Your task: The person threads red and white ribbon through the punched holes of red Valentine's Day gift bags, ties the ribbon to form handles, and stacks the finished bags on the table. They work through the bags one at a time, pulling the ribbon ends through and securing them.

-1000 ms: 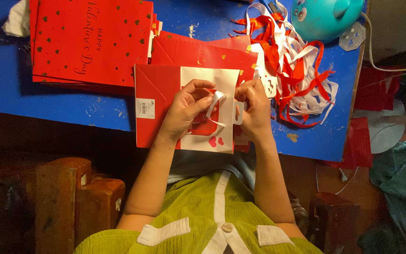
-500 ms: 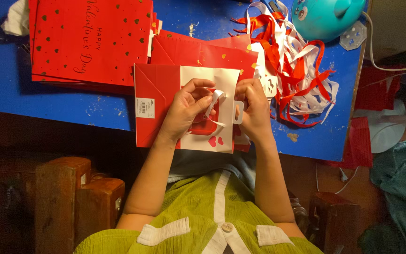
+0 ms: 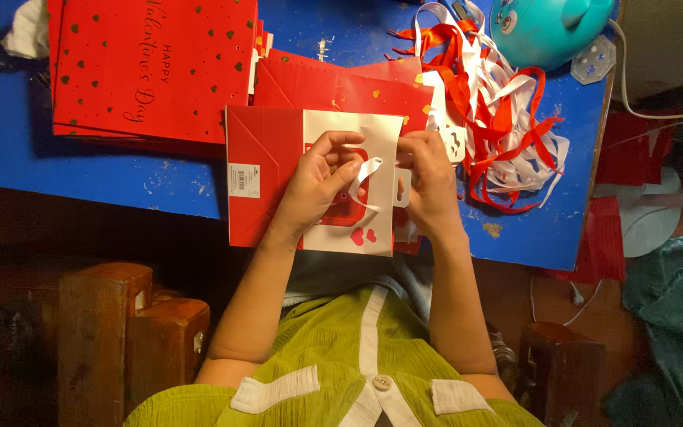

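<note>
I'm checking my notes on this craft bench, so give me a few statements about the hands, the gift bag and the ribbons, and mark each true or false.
1. Both hands work at a flat red and white gift bag. True.
2. The left hand pinches a white ribbon. True.
3. The table is green. False: it is blue, with scuffed paint.
4. A pile of red and white ribbons lies on the table beyond the right hand. True.
5. The stack of red gift bags with gold hearts sits on the person's lap. False: it lies on the table, at the far left.
</note>
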### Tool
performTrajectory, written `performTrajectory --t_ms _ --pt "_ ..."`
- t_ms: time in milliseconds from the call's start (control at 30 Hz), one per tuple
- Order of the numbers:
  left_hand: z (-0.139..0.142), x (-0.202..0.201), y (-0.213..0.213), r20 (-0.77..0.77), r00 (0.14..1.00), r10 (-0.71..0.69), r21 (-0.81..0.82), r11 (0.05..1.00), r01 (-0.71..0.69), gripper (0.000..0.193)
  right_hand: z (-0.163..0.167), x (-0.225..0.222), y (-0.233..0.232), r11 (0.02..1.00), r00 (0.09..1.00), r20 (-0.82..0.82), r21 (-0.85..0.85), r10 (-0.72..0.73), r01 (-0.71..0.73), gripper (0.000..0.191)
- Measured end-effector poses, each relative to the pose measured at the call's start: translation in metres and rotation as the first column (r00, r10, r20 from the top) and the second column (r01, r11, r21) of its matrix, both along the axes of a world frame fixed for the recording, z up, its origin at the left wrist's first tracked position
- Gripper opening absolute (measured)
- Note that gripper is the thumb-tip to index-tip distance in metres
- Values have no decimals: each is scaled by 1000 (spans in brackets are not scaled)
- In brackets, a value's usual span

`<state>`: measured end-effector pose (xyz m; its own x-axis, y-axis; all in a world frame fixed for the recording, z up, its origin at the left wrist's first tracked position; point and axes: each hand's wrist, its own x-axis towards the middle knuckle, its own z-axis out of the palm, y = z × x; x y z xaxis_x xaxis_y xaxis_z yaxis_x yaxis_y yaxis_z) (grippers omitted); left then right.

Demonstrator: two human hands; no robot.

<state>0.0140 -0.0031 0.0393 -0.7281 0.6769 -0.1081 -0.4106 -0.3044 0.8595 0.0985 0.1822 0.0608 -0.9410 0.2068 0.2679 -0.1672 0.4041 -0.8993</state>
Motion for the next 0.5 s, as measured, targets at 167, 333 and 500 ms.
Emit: performTrajectory --t_ms 167,333,500 --pt "0 -1 -1 -5 1000 7 -49 999 -7 34 -1 1 -2 982 998 -49 187 -31 39 27" --pt "-2 -1 -1 6 1000 11 -46 999 -11 34 -3 0 -2 979 972 141 103 -188 175 14" --pt "-4 1 3 -5 999 48 -46 998 -48 34 7 -1 4 1000 995 96 15 -15 14 28"
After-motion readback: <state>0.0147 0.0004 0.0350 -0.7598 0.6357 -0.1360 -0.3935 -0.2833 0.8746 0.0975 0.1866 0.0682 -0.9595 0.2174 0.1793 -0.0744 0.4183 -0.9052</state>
